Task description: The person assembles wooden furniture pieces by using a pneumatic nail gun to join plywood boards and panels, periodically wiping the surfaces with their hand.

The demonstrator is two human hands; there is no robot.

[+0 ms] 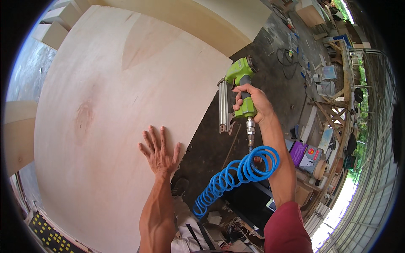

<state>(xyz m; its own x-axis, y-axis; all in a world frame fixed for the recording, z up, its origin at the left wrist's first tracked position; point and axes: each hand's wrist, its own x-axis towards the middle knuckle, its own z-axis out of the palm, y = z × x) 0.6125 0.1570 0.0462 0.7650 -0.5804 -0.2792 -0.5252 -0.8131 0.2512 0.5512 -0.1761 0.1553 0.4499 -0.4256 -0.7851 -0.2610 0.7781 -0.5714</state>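
A large pale plywood sheet (114, 114) fills the left and middle of the head view. My left hand (158, 157) lies flat on it near its right edge, fingers spread, holding nothing. Just beyond that edge, my right hand (253, 101) is wrapped round the grip of a green pneumatic nail gun (239, 69). Its silver magazine (223, 105) hangs on the side toward the sheet. A coiled blue air hose (236, 173) runs from the fitting under the handle down toward my body. The nail gun is held up beside the sheet's far right corner, apart from my left hand.
Wooden blocks (55, 33) stand past the far left edge. A yellowish panel (202, 17) lies behind the sheet. On the dark floor (270, 55) at right are cables, a white bucket (325, 89) and scraps. A wooden frame bench (344, 84) and wire mesh line the right side.
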